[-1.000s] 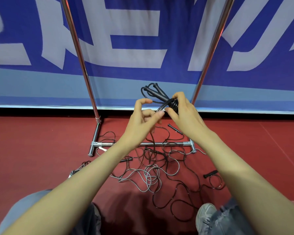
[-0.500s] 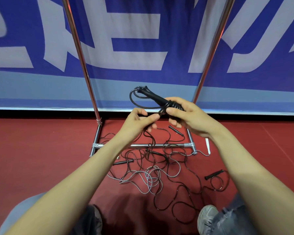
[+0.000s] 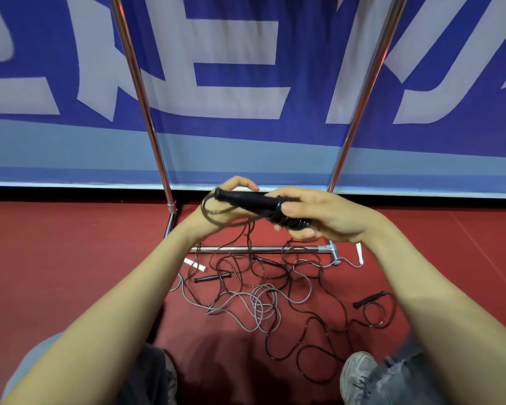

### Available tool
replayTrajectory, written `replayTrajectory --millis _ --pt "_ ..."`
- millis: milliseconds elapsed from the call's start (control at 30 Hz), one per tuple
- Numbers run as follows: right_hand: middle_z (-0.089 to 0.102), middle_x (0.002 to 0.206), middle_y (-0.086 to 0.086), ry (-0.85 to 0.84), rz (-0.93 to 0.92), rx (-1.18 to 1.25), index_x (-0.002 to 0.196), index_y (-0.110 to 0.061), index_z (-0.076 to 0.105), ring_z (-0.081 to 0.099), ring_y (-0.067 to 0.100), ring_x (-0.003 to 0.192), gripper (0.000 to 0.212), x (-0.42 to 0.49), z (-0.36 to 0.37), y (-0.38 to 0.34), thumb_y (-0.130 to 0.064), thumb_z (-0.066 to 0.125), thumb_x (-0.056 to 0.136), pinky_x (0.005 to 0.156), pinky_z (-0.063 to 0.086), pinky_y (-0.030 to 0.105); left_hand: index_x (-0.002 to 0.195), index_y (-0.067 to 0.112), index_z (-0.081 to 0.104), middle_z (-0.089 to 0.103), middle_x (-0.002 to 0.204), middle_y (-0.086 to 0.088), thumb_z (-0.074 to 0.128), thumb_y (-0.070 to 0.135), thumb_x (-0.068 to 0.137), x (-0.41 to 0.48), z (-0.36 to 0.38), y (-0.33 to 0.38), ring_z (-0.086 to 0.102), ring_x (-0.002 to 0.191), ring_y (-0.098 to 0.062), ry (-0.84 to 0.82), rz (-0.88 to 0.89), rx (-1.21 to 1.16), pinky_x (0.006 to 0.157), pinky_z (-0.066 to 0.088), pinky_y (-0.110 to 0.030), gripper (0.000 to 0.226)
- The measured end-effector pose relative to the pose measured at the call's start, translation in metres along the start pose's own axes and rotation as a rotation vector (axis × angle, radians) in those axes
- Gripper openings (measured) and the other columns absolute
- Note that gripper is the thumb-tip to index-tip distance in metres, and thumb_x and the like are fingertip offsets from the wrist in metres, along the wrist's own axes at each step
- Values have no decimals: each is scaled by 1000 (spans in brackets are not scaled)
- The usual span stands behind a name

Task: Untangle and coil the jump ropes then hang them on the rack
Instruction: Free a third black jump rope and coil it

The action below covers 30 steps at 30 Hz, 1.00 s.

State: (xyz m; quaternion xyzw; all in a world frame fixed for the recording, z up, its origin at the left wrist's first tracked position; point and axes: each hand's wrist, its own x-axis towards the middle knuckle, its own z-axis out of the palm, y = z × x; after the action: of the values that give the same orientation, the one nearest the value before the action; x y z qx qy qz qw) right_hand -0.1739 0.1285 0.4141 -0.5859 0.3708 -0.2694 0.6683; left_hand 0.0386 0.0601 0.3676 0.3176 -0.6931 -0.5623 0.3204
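Red sports floor (image 3: 70,273), with a blue banner (image 3: 246,141) in large white lettering behind. Metal rack (image 3: 140,92) stands in front of the banner: two chrome uprights and a base bar on the floor.

Black jump rope (image 3: 246,197) is held at mid-frame, above the base bar, its handles lying roughly level. Right hand (image 3: 327,217) is wrapped round the handles, thumb on top, where several turns of cord are wound tight. Left hand (image 3: 231,212) sits behind the handle tips with fingers curled and a loose cord loop draped across it. Cannot tell if it pinches the cord.

From the held rope, strands hang down to a tangle of ropes (image 3: 275,287), black and grey cords crossing on the floor. Loose black handle (image 3: 368,299) lies to the right, and a white handle (image 3: 195,264) is near the base bar. Grey shoe (image 3: 357,372) at the bottom edge.
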Motion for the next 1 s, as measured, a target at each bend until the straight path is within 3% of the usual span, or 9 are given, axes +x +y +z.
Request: replayTrajectory --millis 133,233,367,500,600,733,833,933,1000 --pt "51 78 9 -116 286 -266 118 -17 34 36 9 47 33 3 10 8 -18 58 95 42 25 18 102 9 59 69 68 -12 87 7 63 1 -1 6 60 64 -18 -131 -151 208 72 47 -28 48" --pt "51 71 2 -4 418 -520 121 -17 28 39 9 48 42 11 14 23 -26 60 94 45 30 20 93 11 61 70 65 -6 87 14 67 1 10 9 50 61 -20 -85 -168 254 62 38 -29 37" --pt "57 76 -1 291 321 -700 140 -27 28 51 11 57 53 20 5 28 -36 55 95 59 41 26 95 17 59 62 56 4 77 24 80 1 8 21 40 51 -16 120 -117 295 51 32 -24 25" --pt "61 118 7 593 156 -895 143 -27 39 57 22 101 46 25 -2 29 -34 48 99 81 38 28 112 21 53 73 87 3 70 20 87 -2 21 27 51 58 -13 126 -17 352 56 41 -22 30" --pt "62 99 3 754 20 -707 128 -28 51 57 16 79 30 29 -3 28 -30 49 98 72 39 27 118 17 49 72 98 4 64 9 91 -3 30 27 53 56 -16 193 30 260 55 48 -30 32" --pt "56 82 5 808 -142 -164 103 -26 54 46 6 46 9 31 1 21 -19 50 99 45 36 19 117 20 49 72 100 10 58 7 94 -7 44 20 63 69 -11 356 105 167 69 51 -26 28" --pt "55 81 7 731 -195 82 97 -21 48 40 11 45 5 32 10 19 -19 47 101 40 28 18 124 23 48 71 106 17 56 7 95 -11 57 18 63 76 -24 408 143 172 76 52 -38 34" --pt "55 84 8 707 -203 81 96 -21 46 40 12 47 5 33 13 19 -19 46 101 42 27 20 124 22 47 72 107 9 55 9 96 -12 57 17 61 72 -18 430 154 68 79 50 -40 31" --pt "54 85 9 704 -201 84 99 -21 48 41 12 47 5 33 13 20 -18 45 102 42 26 21 123 21 47 72 108 9 56 10 96 -15 58 15 60 70 -25 433 180 119 74 50 -37 31"
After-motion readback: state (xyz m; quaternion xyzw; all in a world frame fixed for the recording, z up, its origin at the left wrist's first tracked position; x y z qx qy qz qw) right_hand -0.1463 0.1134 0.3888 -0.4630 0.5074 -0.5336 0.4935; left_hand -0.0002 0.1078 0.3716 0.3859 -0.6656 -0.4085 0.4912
